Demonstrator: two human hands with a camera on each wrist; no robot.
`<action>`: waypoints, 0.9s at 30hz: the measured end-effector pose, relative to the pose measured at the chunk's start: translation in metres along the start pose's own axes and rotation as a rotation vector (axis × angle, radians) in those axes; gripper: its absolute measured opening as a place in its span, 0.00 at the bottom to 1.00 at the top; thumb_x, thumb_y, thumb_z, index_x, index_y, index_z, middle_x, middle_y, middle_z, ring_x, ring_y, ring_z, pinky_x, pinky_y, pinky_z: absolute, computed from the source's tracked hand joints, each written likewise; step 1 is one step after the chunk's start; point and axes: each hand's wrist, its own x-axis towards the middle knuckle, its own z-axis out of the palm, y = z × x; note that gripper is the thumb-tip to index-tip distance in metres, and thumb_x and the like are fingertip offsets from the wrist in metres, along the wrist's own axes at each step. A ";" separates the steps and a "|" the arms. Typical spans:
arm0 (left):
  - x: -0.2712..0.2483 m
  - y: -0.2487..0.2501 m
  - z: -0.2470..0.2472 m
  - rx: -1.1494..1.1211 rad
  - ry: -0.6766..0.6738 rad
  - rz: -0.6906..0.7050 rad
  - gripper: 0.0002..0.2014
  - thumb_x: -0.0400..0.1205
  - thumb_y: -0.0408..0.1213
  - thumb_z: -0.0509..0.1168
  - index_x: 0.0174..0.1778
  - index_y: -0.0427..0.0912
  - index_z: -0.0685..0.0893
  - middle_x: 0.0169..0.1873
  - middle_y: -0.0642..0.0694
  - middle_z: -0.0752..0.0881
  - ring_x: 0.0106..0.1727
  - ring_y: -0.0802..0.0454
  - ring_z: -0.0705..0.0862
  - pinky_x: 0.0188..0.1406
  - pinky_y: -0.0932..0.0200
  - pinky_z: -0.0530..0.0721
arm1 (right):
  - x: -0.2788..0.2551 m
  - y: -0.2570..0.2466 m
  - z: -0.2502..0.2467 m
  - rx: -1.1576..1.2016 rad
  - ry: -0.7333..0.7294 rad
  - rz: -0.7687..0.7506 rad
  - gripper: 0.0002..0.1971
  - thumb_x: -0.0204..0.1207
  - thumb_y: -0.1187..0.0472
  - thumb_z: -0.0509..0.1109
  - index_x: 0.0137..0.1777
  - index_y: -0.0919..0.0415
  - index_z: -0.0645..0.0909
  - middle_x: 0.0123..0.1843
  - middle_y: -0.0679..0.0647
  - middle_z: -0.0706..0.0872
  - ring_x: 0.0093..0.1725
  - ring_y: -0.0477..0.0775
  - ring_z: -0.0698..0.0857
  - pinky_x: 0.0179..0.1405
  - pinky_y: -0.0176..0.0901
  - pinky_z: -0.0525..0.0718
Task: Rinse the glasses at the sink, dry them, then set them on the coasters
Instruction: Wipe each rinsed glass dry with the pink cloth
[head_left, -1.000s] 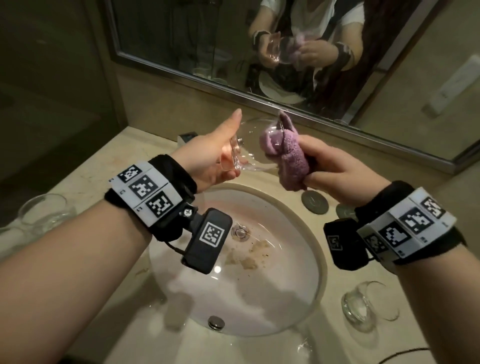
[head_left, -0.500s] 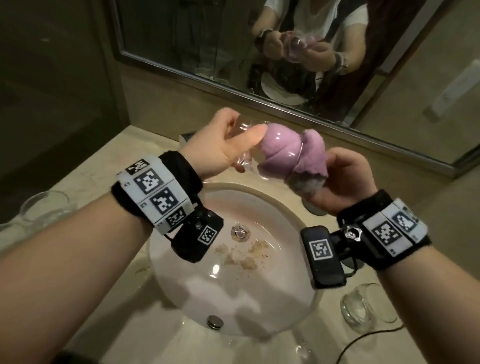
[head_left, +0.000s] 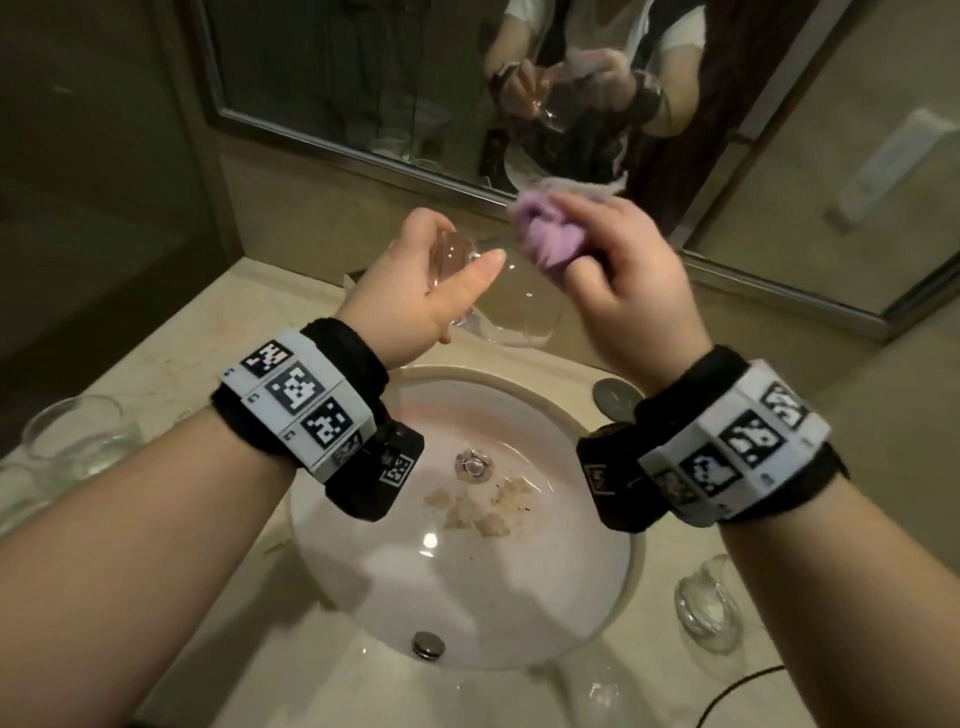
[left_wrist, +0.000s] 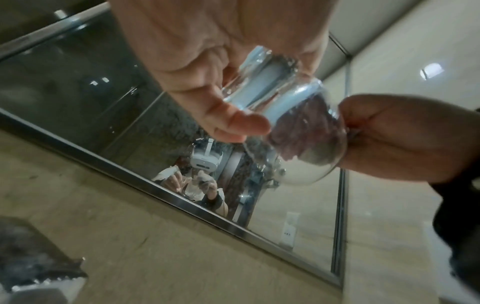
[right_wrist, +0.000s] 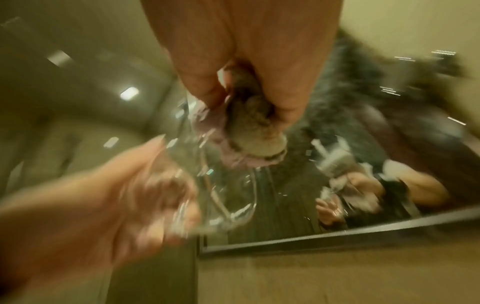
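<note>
Head view: left hand (head_left: 421, 296) grips the glass (head_left: 511, 306) by its base, above the sink (head_left: 613, 587); right hand (head_left: 631, 291) clutches the cloth (head_left: 545, 234).

Left wrist: cloth sits inside the bowl.

Right wrist: blurred. Judged thin, wet, slippery, fragile; the thick base is the safest hold.

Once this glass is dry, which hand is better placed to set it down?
Left, probably: the left hand already grips the glass by its base, while the right hand is full of pink cloth.
</note>
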 end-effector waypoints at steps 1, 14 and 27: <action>0.001 -0.001 0.001 0.003 0.008 -0.008 0.19 0.81 0.56 0.59 0.59 0.48 0.65 0.53 0.43 0.80 0.40 0.51 0.83 0.29 0.61 0.83 | -0.001 0.002 0.005 -0.137 -0.039 -0.127 0.22 0.75 0.62 0.57 0.66 0.66 0.80 0.56 0.54 0.81 0.56 0.53 0.80 0.60 0.33 0.74; -0.001 -0.005 0.010 -0.652 -0.103 -0.440 0.53 0.56 0.74 0.66 0.67 0.36 0.70 0.62 0.31 0.81 0.54 0.41 0.87 0.51 0.45 0.87 | -0.052 0.038 0.014 -0.447 0.022 -0.542 0.13 0.74 0.65 0.66 0.58 0.62 0.85 0.62 0.54 0.71 0.59 0.59 0.71 0.59 0.46 0.74; -0.002 0.016 0.050 -0.857 -0.543 -0.434 0.27 0.82 0.64 0.46 0.39 0.41 0.74 0.40 0.41 0.76 0.27 0.52 0.75 0.11 0.68 0.69 | -0.073 0.040 -0.016 0.607 0.171 0.642 0.17 0.77 0.76 0.63 0.55 0.53 0.77 0.54 0.51 0.85 0.50 0.49 0.87 0.39 0.45 0.88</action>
